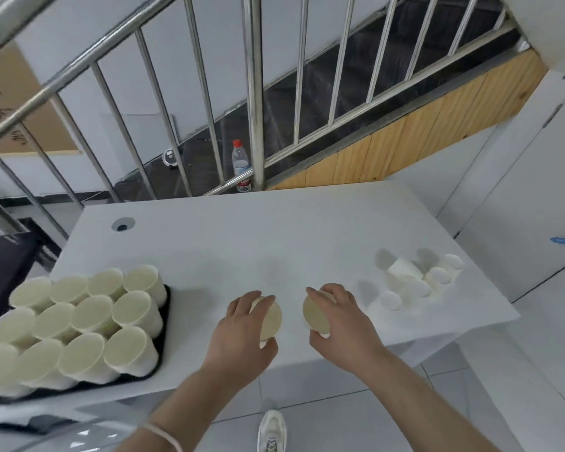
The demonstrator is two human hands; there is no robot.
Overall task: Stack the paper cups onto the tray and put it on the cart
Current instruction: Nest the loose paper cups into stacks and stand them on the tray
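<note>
Fingers (258,296) of the left hand (242,334) are curled round one cup (269,319), with the thumb at its near side; the right hand (343,318) is clamped in the same way on a second cup (315,316). Both cups are held near the middle of the front edge of the table (242,239), their mouths turned toward the camera and toward each other.

The step in hand is judged to be the carrying of loose cups to the tray (165,308), which sits at the table's left front corner and is already packed with rows of cups (79,318). More cups (418,285) are left lying scattered near the right edge.

For the next move, the two held cups would need to be nested together or set onto stacks on the tray. The cart cannot be made out with certainty.
</note>
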